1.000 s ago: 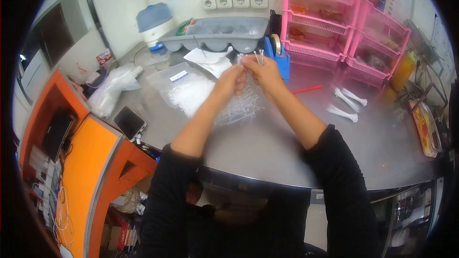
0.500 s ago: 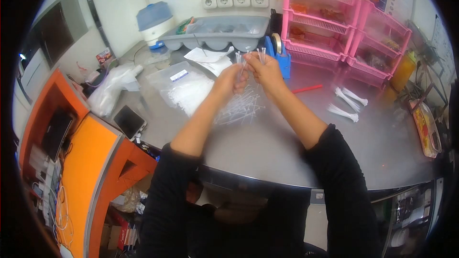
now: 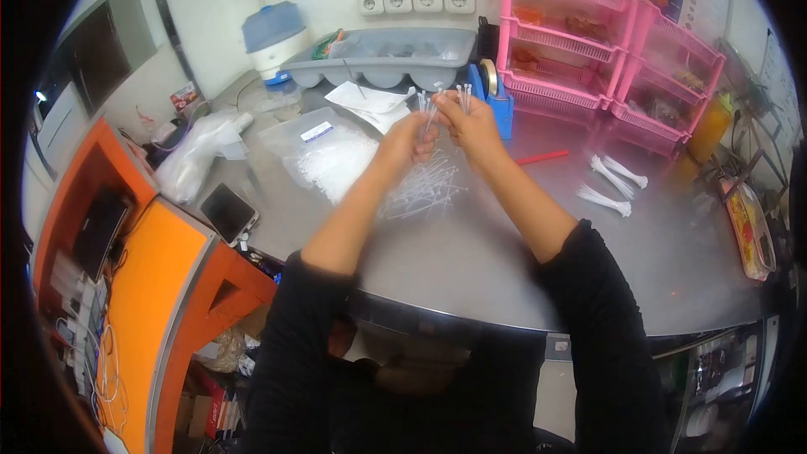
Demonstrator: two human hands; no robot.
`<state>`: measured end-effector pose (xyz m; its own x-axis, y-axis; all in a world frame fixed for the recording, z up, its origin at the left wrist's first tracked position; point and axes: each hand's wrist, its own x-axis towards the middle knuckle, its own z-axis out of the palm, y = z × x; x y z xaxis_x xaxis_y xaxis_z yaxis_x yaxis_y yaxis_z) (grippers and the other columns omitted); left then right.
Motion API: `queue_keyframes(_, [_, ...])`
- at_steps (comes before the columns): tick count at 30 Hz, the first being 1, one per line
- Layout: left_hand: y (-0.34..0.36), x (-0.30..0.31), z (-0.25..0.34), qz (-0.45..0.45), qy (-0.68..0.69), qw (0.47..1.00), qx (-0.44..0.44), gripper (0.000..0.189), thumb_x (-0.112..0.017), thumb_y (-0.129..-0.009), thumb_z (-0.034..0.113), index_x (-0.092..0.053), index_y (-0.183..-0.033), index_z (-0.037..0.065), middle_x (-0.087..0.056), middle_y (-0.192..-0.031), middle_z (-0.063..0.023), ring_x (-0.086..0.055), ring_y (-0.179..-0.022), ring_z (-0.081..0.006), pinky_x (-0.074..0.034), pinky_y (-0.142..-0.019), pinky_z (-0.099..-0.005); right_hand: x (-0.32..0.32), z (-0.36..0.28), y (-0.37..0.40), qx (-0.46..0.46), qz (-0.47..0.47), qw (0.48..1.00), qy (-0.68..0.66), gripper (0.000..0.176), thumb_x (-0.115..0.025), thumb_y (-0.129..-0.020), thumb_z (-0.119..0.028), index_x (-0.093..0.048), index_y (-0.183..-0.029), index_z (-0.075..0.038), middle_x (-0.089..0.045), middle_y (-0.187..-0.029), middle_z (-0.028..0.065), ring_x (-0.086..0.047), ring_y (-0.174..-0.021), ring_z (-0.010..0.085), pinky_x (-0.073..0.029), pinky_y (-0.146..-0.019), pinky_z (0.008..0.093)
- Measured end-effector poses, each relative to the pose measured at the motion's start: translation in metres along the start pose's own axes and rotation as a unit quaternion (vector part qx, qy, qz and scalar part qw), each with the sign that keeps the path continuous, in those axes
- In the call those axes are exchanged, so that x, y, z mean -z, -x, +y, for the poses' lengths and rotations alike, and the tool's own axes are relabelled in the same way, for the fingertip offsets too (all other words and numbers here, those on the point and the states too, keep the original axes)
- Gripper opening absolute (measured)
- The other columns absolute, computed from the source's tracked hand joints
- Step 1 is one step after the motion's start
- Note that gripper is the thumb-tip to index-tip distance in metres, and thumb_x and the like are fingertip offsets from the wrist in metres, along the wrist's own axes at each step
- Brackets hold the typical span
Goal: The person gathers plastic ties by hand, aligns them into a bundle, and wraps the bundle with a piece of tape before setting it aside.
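White cable ties (image 3: pixel 427 109) stand upright in my left hand (image 3: pixel 407 143), whose fingers are closed around them. My right hand (image 3: pixel 472 126) is closed too and holds another few cable ties (image 3: pixel 464 94), their heads sticking up above the fingers. The fingertips of both hands meet or nearly meet. Beneath them a loose heap of cable ties (image 3: pixel 424 189) lies on the metal table (image 3: pixel 471 261). Left of the heap is a clear plastic bag (image 3: pixel 290 139) with more white ties (image 3: pixel 332 170) at its mouth. Three bundles of ties (image 3: pixel 612 178) lie to the right.
A blue tape dispenser (image 3: pixel 499 109) stands behind my right hand, with a red stick (image 3: pixel 542 156) near it. Further back are a grey tray (image 3: pixel 395 50) and pink racks (image 3: pixel 563 42). White paper (image 3: pixel 370 102) lies behind my left hand, and a dark-screened device (image 3: pixel 227 213) at the left.
Both hands stay in almost the same place, with slight finger movement around the cable ties. The view has shifted very slightly.
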<state>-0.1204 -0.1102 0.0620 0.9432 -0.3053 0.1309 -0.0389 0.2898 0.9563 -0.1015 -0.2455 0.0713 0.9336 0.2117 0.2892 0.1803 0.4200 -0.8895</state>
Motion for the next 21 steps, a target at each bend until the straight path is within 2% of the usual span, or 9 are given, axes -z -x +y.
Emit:
queue_keyframes(13, [0.0009,-0.0012,0.0009,-0.005,-0.023,1.000,-0.001,0.027,-0.030,-0.091,0.026,-0.046,-0.092,0.005,-0.032,-0.064,0.0030,-0.027,-0.052,-0.0063,-0.023,-0.046,-0.0200,0.0023,-0.0002,-0.0004,-0.012,0.002,1.000,0.026,0.020,-0.064,-0.078,-0.023,-0.059,-0.085,-0.005,-0.060,-0.074,0.0027,-0.053,-0.063,0.0037,-0.029,-0.043,0.0161])
queue_keyframes(16, [0.0002,-0.0007,-0.0002,0.006,-0.009,1.000,0.004,0.024,-0.032,-0.090,0.025,-0.046,-0.091,0.005,-0.033,-0.064,0.0030,-0.028,-0.053,-0.0062,-0.023,-0.046,-0.0200,0.0036,0.0008,-0.0014,-0.013,0.002,0.999,0.043,0.021,-0.064,-0.078,-0.023,-0.059,-0.086,-0.004,-0.060,-0.074,0.0029,-0.052,-0.063,0.0047,-0.033,-0.047,0.0170])
queue_keyframes(19, [-0.0013,0.0007,-0.0049,0.034,-0.026,0.999,-0.009,0.023,-0.034,-0.091,0.027,-0.046,-0.090,0.006,-0.034,-0.064,0.0034,-0.028,-0.053,-0.0058,-0.024,-0.046,-0.0200,0.0018,0.0068,-0.0016,0.027,0.003,1.000,0.007,0.022,-0.065,-0.077,-0.022,-0.059,-0.086,-0.002,-0.060,-0.072,0.0032,-0.052,-0.061,0.0070,-0.039,-0.052,0.0194])
queue_keyframes(21, [-0.0024,0.0021,-0.0054,0.038,-0.080,0.996,-0.006,0.023,-0.035,-0.092,0.028,-0.046,-0.089,0.007,-0.035,-0.066,0.0036,-0.029,-0.054,-0.0055,-0.025,-0.047,-0.0199,0.0015,0.0097,-0.0028,0.019,-0.014,0.997,0.078,0.022,-0.064,-0.078,-0.022,-0.059,-0.086,-0.002,-0.060,-0.072,0.0036,-0.053,-0.062,0.0089,-0.041,-0.056,0.0211])
